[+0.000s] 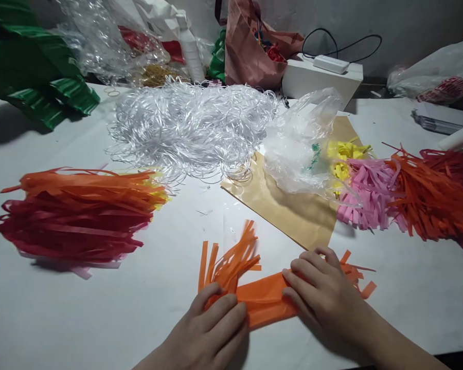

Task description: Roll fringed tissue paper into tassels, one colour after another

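An orange tissue paper strip (268, 298) lies on the white table near its front edge, folded flat in the middle with cut fringe spreading at both ends. My left hand (212, 329) presses on its left part, fingers bent over the paper beside the upward-pointing fringe. My right hand (324, 298) rests on the right part, its fingers curled on the paper. Fringe shows past the right hand's far side. Both thumbs are mostly hidden, and both hands are closed on the paper.
Red and orange fringed bundles (81, 216) lie left. White shiny string (193, 128) is heaped behind. A brown envelope (289, 216) sits under a clear plastic bag (301, 149). More fringes (432, 195) lie right. A white box (324, 77) and pink bag (250, 56) stand at the back.
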The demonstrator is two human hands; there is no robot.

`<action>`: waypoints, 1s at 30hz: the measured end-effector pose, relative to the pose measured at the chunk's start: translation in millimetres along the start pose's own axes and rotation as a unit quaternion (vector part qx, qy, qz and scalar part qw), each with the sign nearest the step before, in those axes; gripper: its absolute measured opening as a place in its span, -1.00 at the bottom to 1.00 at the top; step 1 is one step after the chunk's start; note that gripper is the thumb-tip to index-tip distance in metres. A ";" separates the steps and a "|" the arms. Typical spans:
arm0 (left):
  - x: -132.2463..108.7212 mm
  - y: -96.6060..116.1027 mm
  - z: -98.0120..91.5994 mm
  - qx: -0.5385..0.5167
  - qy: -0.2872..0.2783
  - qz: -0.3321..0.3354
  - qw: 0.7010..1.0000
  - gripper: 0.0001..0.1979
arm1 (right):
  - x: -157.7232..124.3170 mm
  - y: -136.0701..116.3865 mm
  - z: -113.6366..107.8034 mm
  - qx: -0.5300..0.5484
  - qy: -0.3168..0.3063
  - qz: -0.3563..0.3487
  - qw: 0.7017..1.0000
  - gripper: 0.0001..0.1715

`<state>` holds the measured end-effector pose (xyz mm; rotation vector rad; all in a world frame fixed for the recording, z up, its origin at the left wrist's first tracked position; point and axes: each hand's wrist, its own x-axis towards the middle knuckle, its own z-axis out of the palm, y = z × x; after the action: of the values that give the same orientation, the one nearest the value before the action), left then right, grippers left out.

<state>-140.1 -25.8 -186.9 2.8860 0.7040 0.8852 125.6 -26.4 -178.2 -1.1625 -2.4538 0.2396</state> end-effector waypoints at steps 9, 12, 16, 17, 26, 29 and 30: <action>-1.1 2.4 1.8 0.013 -0.044 -0.013 0.999 -0.68 | 0.4 -3.7 -2.4 0.025 0.009 -0.040 0.999 -0.88; 1.4 2.1 0.7 0.011 -0.051 0.004 0.999 -0.65 | -0.2 -5.5 0.4 0.031 -0.037 -0.081 0.996 -0.87; 5.6 3.8 -5.5 0.016 -0.071 0.000 0.997 -0.62 | 1.8 -5.6 1.7 0.017 0.010 -0.023 1.000 -0.85; 6.4 4.6 -7.2 0.016 -0.069 0.004 0.997 -0.61 | 2.9 -5.1 0.9 0.023 0.020 -0.006 1.000 -0.85; 6.7 7.6 -9.9 0.007 -0.062 0.005 0.998 -0.61 | 6.6 -0.6 -3.4 0.108 0.015 0.070 0.992 -0.86; 6.6 8.6 -8.4 0.000 -0.053 -0.007 0.999 -0.65 | 5.3 -0.4 1.0 0.118 0.019 0.068 0.990 -0.81; 6.7 8.8 -8.1 -0.002 -0.052 -0.007 0.999 -0.65 | 5.2 -0.2 2.7 0.115 0.020 0.072 0.991 -0.80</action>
<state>-135.9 -31.5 -175.2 2.8956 0.7103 0.7267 121.4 -22.5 -179.0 -1.2285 -2.2394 0.5205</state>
